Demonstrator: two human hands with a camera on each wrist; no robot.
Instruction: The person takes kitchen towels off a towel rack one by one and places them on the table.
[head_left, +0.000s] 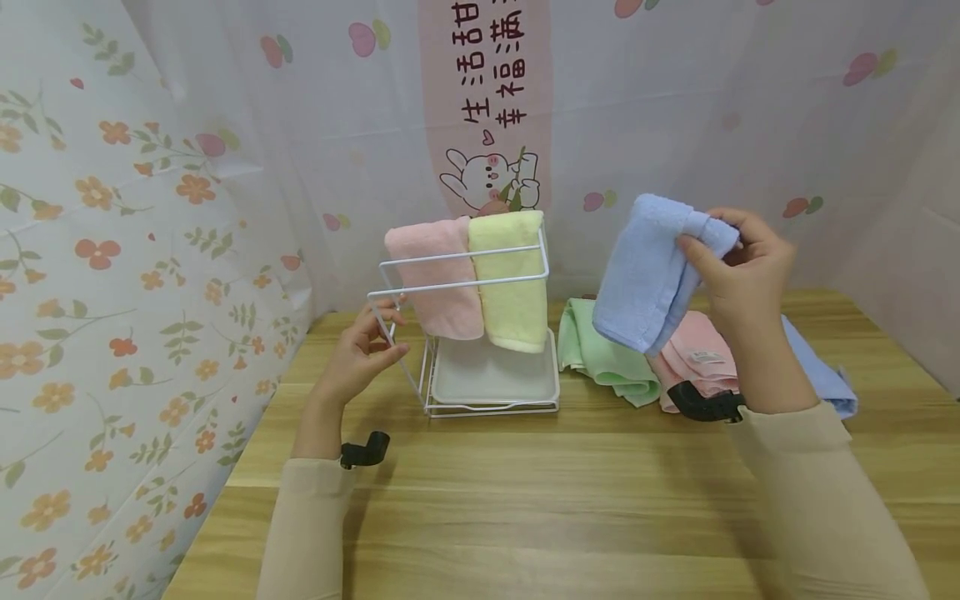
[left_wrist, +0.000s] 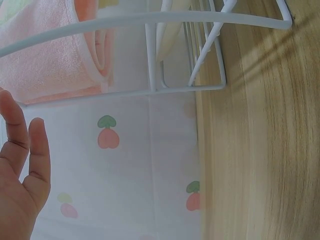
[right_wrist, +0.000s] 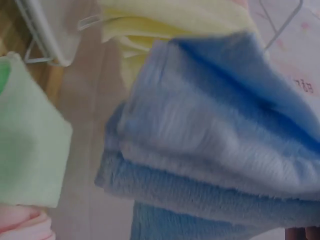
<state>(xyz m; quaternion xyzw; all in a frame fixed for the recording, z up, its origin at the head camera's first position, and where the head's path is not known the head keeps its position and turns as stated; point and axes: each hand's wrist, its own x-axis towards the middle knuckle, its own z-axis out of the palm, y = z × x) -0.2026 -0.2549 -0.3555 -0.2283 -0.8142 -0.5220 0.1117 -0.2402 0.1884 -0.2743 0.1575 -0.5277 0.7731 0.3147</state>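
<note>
At the right, my right hand (head_left: 750,258) pinches a folded light-blue towel (head_left: 648,271) by its upper edge, thumb in front, and holds it up in the air. The blue towel (right_wrist: 210,130) fills most of the right wrist view. My left hand (head_left: 363,346) is at the left side of a white wire rack (head_left: 461,287), thumb and fingers around its upright frame. A pink towel (head_left: 435,287) and a yellow towel (head_left: 513,292) hang side by side over the rack's rails. In the left wrist view, two fingers (left_wrist: 39,155) extend below the pink towel.
A white tray (head_left: 495,375) sits in the rack's base. On the wooden table (head_left: 525,508), right of the rack, lie a green towel (head_left: 603,354), another pink towel (head_left: 697,346) and another blue towel (head_left: 821,379). A patterned curtain (head_left: 330,108) stands behind.
</note>
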